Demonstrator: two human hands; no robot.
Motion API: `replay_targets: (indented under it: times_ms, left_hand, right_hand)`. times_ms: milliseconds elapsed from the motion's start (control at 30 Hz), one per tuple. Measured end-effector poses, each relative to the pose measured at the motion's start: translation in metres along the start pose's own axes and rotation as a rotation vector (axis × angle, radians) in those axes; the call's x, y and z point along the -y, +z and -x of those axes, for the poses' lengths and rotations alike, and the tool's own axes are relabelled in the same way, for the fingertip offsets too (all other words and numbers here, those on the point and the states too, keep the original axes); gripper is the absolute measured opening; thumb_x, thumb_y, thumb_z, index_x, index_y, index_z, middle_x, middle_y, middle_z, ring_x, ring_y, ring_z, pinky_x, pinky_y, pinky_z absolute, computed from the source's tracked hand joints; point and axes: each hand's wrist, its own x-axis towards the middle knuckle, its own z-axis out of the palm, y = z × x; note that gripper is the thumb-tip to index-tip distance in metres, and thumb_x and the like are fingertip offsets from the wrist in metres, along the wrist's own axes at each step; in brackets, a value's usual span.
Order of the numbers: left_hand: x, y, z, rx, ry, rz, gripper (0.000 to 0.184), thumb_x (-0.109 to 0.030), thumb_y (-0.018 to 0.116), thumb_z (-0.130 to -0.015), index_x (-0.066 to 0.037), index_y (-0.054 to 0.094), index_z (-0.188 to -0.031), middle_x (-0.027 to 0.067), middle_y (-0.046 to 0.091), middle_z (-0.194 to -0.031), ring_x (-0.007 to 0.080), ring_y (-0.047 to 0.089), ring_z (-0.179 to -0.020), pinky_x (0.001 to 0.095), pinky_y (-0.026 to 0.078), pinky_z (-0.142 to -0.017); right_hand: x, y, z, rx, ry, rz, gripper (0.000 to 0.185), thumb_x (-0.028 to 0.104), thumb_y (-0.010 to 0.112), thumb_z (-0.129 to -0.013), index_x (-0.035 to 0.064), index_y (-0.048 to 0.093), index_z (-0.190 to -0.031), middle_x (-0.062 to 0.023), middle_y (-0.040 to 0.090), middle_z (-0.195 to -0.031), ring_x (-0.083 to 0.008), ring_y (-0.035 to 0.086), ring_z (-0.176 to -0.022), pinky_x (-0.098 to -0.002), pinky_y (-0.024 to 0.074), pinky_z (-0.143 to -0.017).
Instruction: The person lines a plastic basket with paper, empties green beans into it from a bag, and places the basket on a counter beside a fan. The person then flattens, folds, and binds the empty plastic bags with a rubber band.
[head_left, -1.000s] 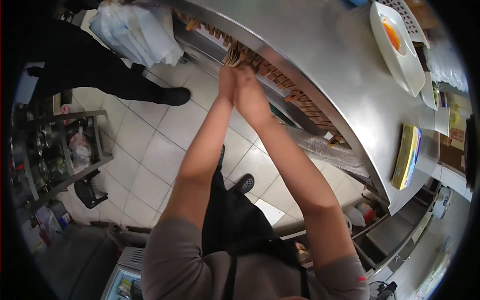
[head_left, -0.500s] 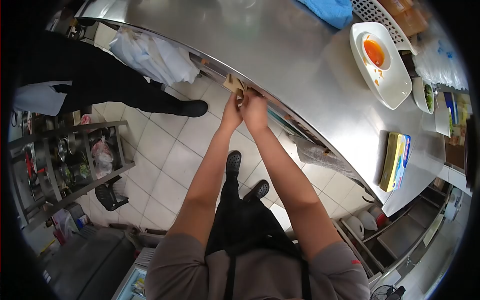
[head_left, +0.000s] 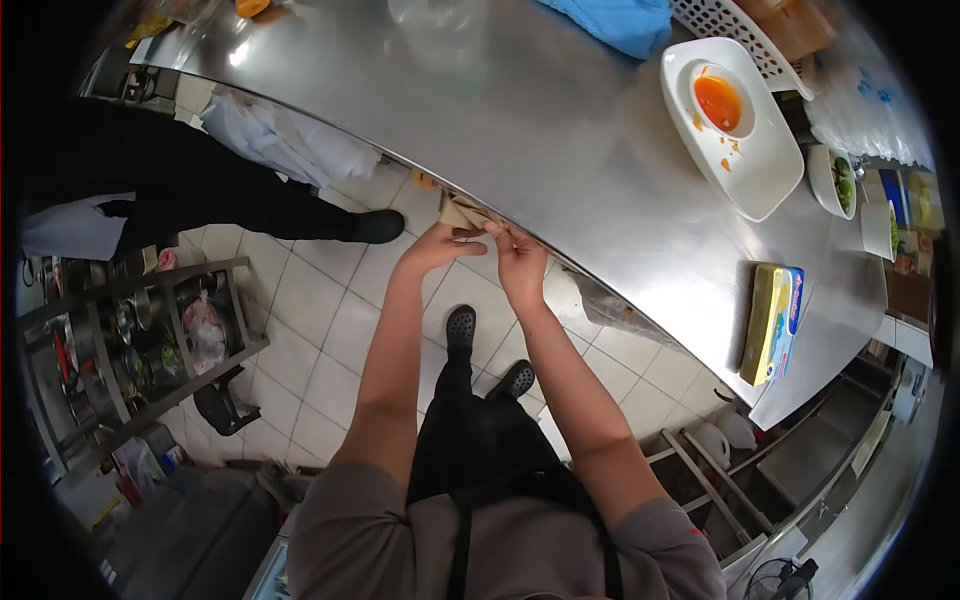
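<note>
At the near edge of the steel counter [head_left: 520, 150], both hands are close together around a tan folded piece that looks like paper or thin card [head_left: 462, 212]. My left hand [head_left: 435, 250] holds it from below, its thumb stretched toward the right. My right hand [head_left: 520, 265] pinches its right end between thumb and fingers, close under the counter's rim. The rim and the hands partly hide the piece, so its full shape does not show.
On the counter are a white dish [head_left: 745, 175] with a bowl of orange sauce [head_left: 718, 103], a blue cloth [head_left: 615, 22] and a yellow-blue box [head_left: 772, 325]. Another person's dark-clothed leg [head_left: 300, 210] is at the left, near a metal rack [head_left: 150, 375].
My hands have moved apart a little, and the left thumb is now extended. The tan piece has shifted slightly down and looks more folded. The camera view has shifted slightly.
</note>
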Motion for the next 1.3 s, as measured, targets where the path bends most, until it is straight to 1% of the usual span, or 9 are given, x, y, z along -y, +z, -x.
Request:
replay_targets:
  times_ms: [67, 167, 267, 400, 533, 600, 900, 1133, 1300]
  left_hand:
    - [0.000, -0.002, 0.004, -0.053, -0.051, 0.354, 0.032, -0.008, 0.060, -0.079, -0.002, 0.052, -0.109, 0.0068, 0.057, -0.102, 0.0202, 0.056, -0.096, 0.0319, 0.046, -0.079]
    - [0.011, -0.007, -0.007, -0.252, -0.186, 0.174, 0.028, -0.020, 0.054, -0.086, -0.005, 0.053, -0.109, 0.0059, 0.056, -0.105, 0.0198, 0.053, -0.099, 0.0342, 0.045, -0.081]
    - [0.003, -0.003, -0.011, -0.328, 0.241, -0.529, 0.036, -0.027, 0.049, -0.087, -0.005, 0.048, -0.115, 0.0073, 0.054, -0.110, 0.0216, 0.050, -0.105, 0.0353, 0.042, -0.086]
    - [-0.009, 0.005, -0.056, -0.489, 0.215, -0.280, 0.040, -0.030, 0.048, -0.087, -0.004, 0.047, -0.117, 0.0082, 0.052, -0.112, 0.0224, 0.048, -0.107, 0.0352, 0.040, -0.088]
    - [-0.030, -0.003, -0.100, -0.576, 0.194, -0.171, 0.043, -0.033, 0.047, -0.086, -0.004, 0.046, -0.118, 0.0090, 0.051, -0.114, 0.0232, 0.046, -0.109, 0.0352, 0.038, -0.090]
    - [-0.041, -0.015, -0.104, -0.583, 0.177, -0.160, 0.045, -0.035, 0.046, -0.086, -0.004, 0.045, -0.119, 0.0095, 0.051, -0.115, 0.0236, 0.045, -0.110, 0.0351, 0.037, -0.091]
    - [-0.055, -0.001, -0.103, -0.569, 0.175, -0.208, 0.054, -0.042, 0.044, -0.085, -0.003, 0.042, -0.123, 0.0114, 0.048, -0.120, 0.0253, 0.041, -0.115, 0.0349, 0.032, -0.095]
    - [-0.063, 0.001, -0.112, -0.520, 0.136, -0.239, 0.061, -0.048, 0.042, -0.085, -0.002, 0.040, -0.125, 0.0130, 0.046, -0.124, 0.0267, 0.037, -0.119, 0.0348, 0.028, -0.099]
    - [-0.043, -0.017, -0.057, -0.325, -0.149, -0.360, 0.066, -0.052, 0.041, -0.084, -0.002, 0.039, -0.127, 0.0141, 0.045, -0.126, 0.0277, 0.035, -0.122, 0.0347, 0.026, -0.101]
  right_hand:
    - [-0.015, -0.007, -0.005, 0.037, -0.081, 0.145, 0.005, 0.004, 0.061, -0.078, 0.0011, 0.063, -0.082, -0.0023, 0.059, -0.071, -0.0081, 0.050, -0.070, -0.0227, 0.0417, -0.067]
    - [0.015, -0.022, 0.000, 0.279, 0.004, 0.132, 0.009, -0.002, 0.056, -0.078, 0.0027, 0.062, -0.083, -0.0025, 0.059, -0.073, -0.0106, 0.052, -0.071, -0.0243, 0.0422, -0.068]
    - [0.044, -0.053, 0.034, 0.705, -0.230, 0.027, 0.008, -0.002, 0.054, -0.079, 0.0038, 0.059, -0.082, -0.0055, 0.058, -0.075, -0.0179, 0.053, -0.071, -0.0279, 0.0423, -0.069]
    - [0.051, -0.119, 0.074, 1.407, 0.135, 0.137, 0.011, 0.013, 0.054, -0.084, 0.0026, 0.056, -0.084, -0.0085, 0.056, -0.076, -0.0227, 0.050, -0.072, -0.0297, 0.0417, -0.070]
    - [0.021, -0.152, 0.069, 0.570, 0.377, 0.240, 0.024, 0.024, 0.050, -0.087, 0.0007, 0.054, -0.092, -0.0110, 0.059, -0.083, -0.0232, 0.053, -0.076, -0.0289, 0.0420, -0.073]
    - [-0.013, -0.165, 0.035, 0.234, -0.031, 0.669, 0.027, 0.023, 0.049, -0.086, 0.0033, 0.056, -0.103, -0.0185, 0.060, -0.096, -0.0320, 0.055, -0.090, -0.0350, 0.0417, -0.082]
    - [-0.043, -0.167, -0.046, 0.093, -0.018, 1.137, 0.030, 0.023, 0.051, -0.085, 0.0041, 0.054, -0.108, -0.0173, 0.058, -0.101, -0.0297, 0.053, -0.097, -0.0366, 0.0407, -0.084]
    - [-0.042, -0.149, -0.064, 0.000, 0.001, 1.097, 0.030, 0.024, 0.052, -0.084, 0.0038, 0.054, -0.107, -0.0154, 0.058, -0.101, -0.0275, 0.053, -0.096, -0.0361, 0.0411, -0.083]
    - [-0.018, -0.158, -0.010, -0.006, 0.047, 0.753, 0.031, 0.024, 0.053, -0.083, 0.0036, 0.055, -0.106, -0.0140, 0.058, -0.100, -0.0260, 0.053, -0.095, -0.0356, 0.0415, -0.082]
